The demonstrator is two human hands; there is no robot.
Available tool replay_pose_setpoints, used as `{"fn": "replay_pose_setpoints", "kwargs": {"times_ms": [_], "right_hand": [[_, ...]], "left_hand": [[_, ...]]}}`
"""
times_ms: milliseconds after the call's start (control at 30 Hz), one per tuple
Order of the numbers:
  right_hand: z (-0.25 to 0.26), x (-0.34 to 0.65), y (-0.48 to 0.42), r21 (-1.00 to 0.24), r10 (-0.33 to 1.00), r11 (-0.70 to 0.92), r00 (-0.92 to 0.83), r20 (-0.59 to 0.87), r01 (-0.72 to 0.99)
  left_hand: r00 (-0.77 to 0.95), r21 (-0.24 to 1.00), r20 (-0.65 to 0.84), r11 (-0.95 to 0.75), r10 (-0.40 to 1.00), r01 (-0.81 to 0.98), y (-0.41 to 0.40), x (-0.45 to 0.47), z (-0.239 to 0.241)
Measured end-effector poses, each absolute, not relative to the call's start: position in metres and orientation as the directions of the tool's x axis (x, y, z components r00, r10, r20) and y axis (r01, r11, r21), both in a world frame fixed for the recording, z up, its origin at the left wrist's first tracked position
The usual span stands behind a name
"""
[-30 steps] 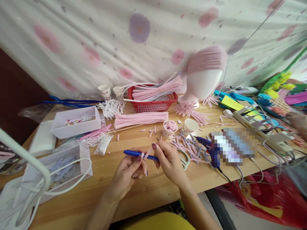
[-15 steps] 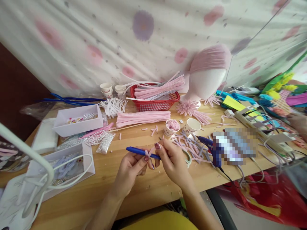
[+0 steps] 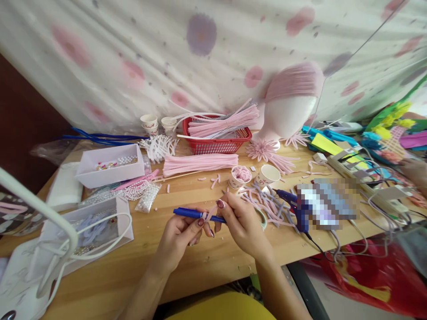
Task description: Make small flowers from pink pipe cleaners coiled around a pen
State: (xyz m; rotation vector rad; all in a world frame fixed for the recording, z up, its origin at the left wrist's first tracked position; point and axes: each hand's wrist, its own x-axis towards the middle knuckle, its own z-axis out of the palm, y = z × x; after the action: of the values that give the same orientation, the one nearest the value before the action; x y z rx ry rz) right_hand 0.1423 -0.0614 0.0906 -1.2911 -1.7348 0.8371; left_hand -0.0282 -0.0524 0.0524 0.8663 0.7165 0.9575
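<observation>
My left hand (image 3: 176,242) is closed around a blue pen (image 3: 184,213), held nearly level above the table. A short piece of pink pipe cleaner (image 3: 209,215) is looped round the pen's middle. The thumb and fingers of my right hand (image 3: 243,224) pinch the end of that piece, close to the pen's right end. Just beyond my hands stands a paper cup (image 3: 236,182) filled with curled pink pieces, and another paper cup (image 3: 267,177) sits beside it. Cut pink and grey pipe cleaner pieces (image 3: 271,206) lie to the right of my right hand.
Behind are a bundle of pink pipe cleaners (image 3: 200,164), a red basket (image 3: 216,147) and a foam head (image 3: 288,113). White boxes (image 3: 110,178) stand left, near a lamp arm (image 3: 43,206). A blue glue gun (image 3: 298,211), power strip (image 3: 353,171) and another person's hand (image 3: 413,171) are right.
The pen has tilted slightly, its right end showing a little more beside my right hand. My hands keep their grip on the pen and the pipe cleaner. The whole view has shifted slightly.
</observation>
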Motion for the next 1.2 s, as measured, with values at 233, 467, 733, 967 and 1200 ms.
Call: {"fn": "replay_pose_setpoints", "kwargs": {"times_ms": [233, 467, 733, 967, 1200], "right_hand": [[0.093, 0.166, -0.049, -0.95, 0.907, 0.197, -0.413, 0.083, 0.243], [0.072, 0.138, -0.056, -0.984, 0.933, 0.098, -0.357, 0.04, 0.147], [0.08, 0.139, -0.061, -0.884, 0.888, 0.178, -0.458, -0.045, 0.431], [0.089, 0.138, -0.058, -0.824, 0.868, 0.247, -0.494, -0.045, 0.51], [0.091, 0.132, -0.063, -0.7, 0.877, 0.35, -0.481, 0.01, 0.623]], "left_hand": [[0.487, 0.847, -0.165, 0.376, 0.858, -0.376, -0.059, -0.033, 0.055], [0.303, 0.811, 0.022, 0.16, 0.953, -0.563, -0.056, -0.026, 0.053], [0.176, 0.966, -0.051, 0.093, 0.983, -0.24, -0.052, -0.037, 0.039], [0.213, 0.986, -0.056, 0.087, 0.975, -0.142, -0.053, -0.034, 0.046], [0.09, 0.999, -0.024, 0.026, 0.996, -0.021, -0.052, -0.038, 0.035]]}}
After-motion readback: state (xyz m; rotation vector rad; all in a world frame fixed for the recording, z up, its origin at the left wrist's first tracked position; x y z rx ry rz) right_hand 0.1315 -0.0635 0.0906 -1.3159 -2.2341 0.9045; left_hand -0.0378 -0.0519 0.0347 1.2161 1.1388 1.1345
